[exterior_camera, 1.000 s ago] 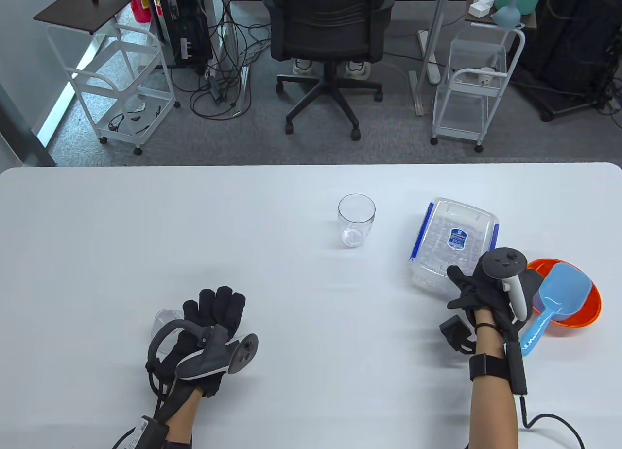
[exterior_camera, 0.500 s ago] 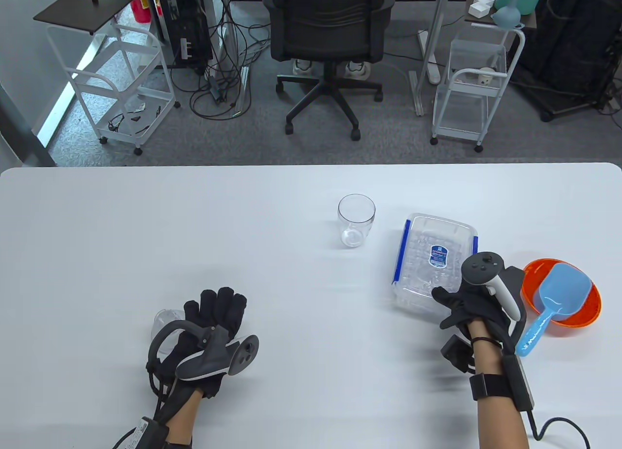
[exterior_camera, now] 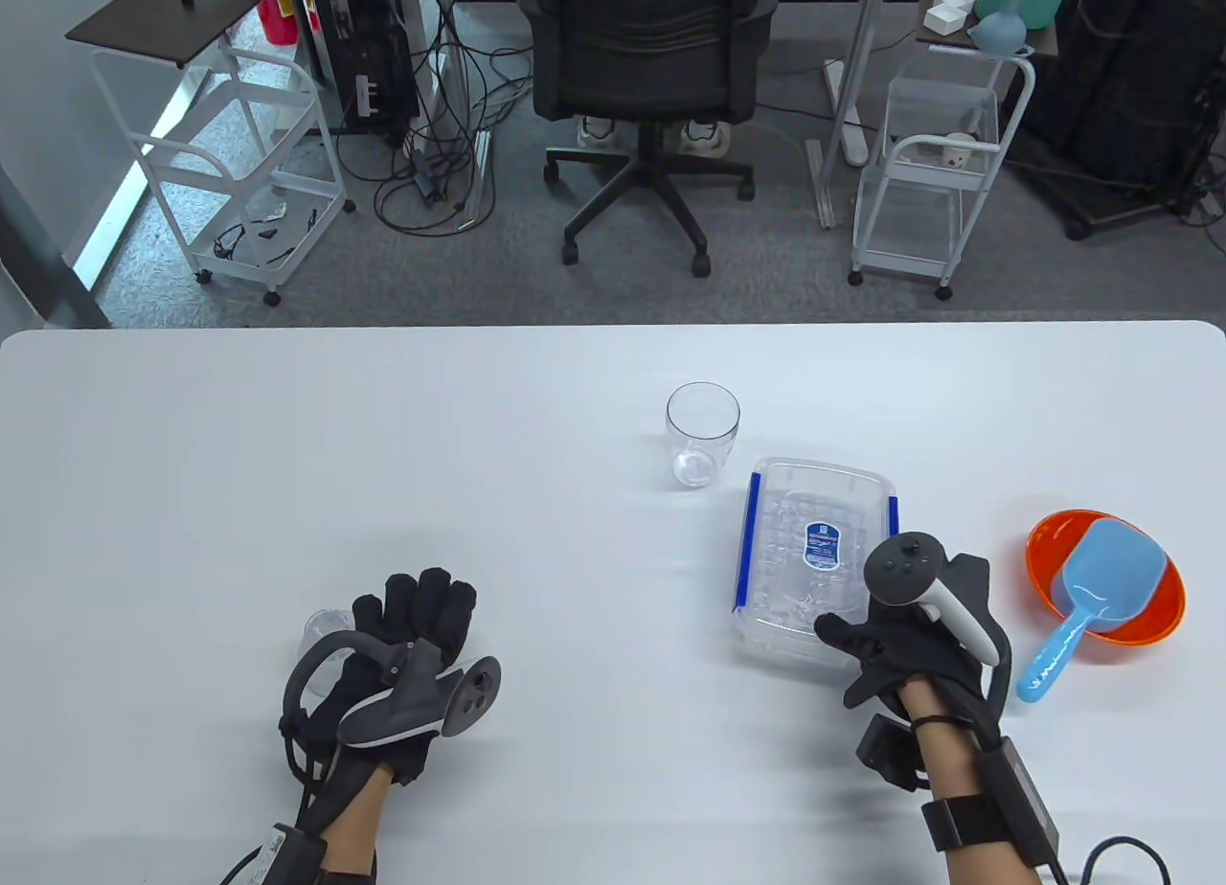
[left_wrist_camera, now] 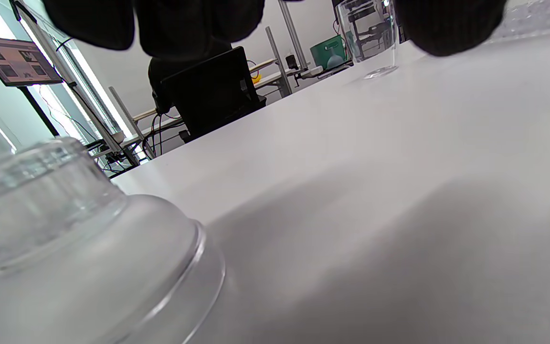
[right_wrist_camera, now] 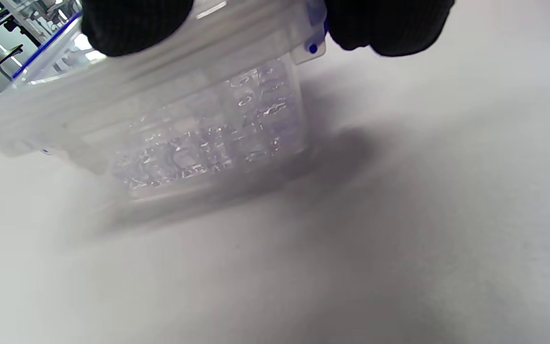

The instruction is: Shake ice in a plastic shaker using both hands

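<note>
A clear lidded box of ice [exterior_camera: 809,540] with blue clips sits right of centre on the table. My right hand [exterior_camera: 867,641] grips its near edge. In the right wrist view my fingers [right_wrist_camera: 136,24] press on the lid of the blurred box [right_wrist_camera: 184,124]. A clear plastic shaker cup [exterior_camera: 702,433] stands upright and empty at mid table. The clear domed shaker lid [exterior_camera: 319,628] stands at the left, close in the left wrist view [left_wrist_camera: 65,248]. My left hand [exterior_camera: 414,609] lies open beside it, fingers extended, holding nothing.
An orange bowl [exterior_camera: 1164,612] with a blue scoop [exterior_camera: 1101,578] in it sits right of my right hand. The white table [exterior_camera: 479,464] ends at its far edge, with a chair and carts on the floor beyond.
My right hand has pulled the ice box toward me and to the left, away from the orange bowl, turning it a little. My left hand has shifted slightly toward me.
</note>
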`<state>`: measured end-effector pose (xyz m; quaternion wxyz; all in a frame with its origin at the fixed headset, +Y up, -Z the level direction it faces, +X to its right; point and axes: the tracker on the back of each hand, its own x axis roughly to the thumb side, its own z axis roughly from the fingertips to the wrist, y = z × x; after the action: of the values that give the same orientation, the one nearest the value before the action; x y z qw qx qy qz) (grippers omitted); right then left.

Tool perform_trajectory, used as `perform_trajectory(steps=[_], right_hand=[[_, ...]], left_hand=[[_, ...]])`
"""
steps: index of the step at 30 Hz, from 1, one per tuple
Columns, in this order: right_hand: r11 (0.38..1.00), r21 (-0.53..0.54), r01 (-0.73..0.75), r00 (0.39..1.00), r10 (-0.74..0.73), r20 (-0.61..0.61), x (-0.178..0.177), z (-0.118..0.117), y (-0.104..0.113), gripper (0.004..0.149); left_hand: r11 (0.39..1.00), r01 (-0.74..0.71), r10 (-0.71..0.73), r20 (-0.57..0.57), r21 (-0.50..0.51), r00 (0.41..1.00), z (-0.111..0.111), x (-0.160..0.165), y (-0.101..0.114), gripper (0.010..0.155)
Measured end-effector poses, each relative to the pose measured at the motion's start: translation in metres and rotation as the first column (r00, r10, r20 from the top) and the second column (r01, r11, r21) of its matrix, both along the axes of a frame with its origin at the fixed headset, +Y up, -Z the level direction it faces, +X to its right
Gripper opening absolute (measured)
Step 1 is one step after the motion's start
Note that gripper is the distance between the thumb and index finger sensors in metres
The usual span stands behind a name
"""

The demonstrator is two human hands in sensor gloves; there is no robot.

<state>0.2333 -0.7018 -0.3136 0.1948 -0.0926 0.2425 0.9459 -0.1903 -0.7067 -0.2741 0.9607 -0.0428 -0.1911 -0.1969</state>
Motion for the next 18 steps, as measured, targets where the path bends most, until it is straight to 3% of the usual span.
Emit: perform_trajectory(steps=[18], right_hand=[[0.996,0.045,-0.071,0.959,0.081,-0.272,-0.049,0.038,0.004,0.091]], left_hand=[[1.000,0.001,-0.001,-0.001,-0.022,1.000,0.000,0.002,-0.001,0.092]])
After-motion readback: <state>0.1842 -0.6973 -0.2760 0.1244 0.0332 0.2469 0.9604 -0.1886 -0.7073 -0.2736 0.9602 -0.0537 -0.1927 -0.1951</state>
